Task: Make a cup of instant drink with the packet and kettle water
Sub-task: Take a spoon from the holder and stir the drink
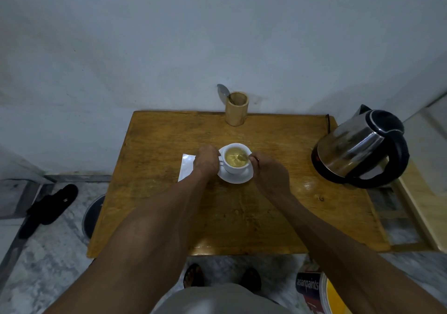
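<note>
A white cup [235, 167] of pale yellowish drink stands on a white saucer [238, 178] in the middle of the wooden table [266, 217]. My left hand [206, 161] grips the cup's handle on its left side. My right hand [267, 172] pinches a spoon [242, 157] whose bowl sits in the liquid. A silvery packet [186, 166] lies flat on the table, partly under my left hand. The steel kettle [358, 147] with a black handle and lid stands at the table's right edge.
A bamboo holder [237, 108] with another spoon [223, 91] in it stands at the table's back edge against the wall. A black sandal [49, 206] lies on the floor to the left. A paint bucket [319, 292] stands near my right forearm.
</note>
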